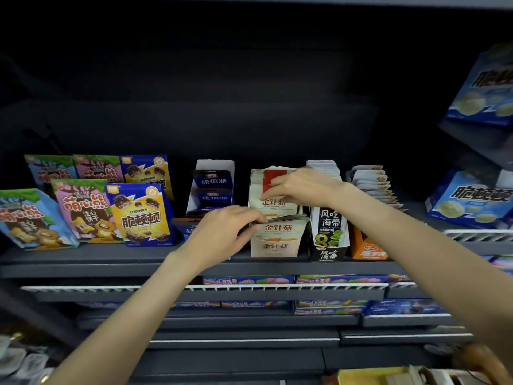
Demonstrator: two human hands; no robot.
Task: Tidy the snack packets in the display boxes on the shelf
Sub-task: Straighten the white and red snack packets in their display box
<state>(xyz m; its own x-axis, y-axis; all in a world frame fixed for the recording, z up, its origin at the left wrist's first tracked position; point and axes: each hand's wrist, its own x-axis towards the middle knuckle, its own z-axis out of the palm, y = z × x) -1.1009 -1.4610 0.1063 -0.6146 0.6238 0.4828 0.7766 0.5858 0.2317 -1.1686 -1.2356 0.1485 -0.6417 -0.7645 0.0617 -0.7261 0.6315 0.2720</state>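
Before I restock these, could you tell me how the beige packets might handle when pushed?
The beige packets look thin and flat, so probably light and floppy. They lean in their box, so likely slump unless packed tight.

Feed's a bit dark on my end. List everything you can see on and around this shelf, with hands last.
cream enoki-mushroom display box: one, cream, shelf centre, packets inside
black kelp-snack display box: one, black, right of cream box
orange display box: one, orange, further right, white packets behind
navy-packet white display box: one, left of cream box
bear-biscuit bags: four, blue and pink, shelf left
blue-yellow chocolate bags: two, beside them
blue-white cartons: two, far right
pastel macaron boxes: several, lower shelves
left hand: pinches front packets
right hand: pinches a rear packet
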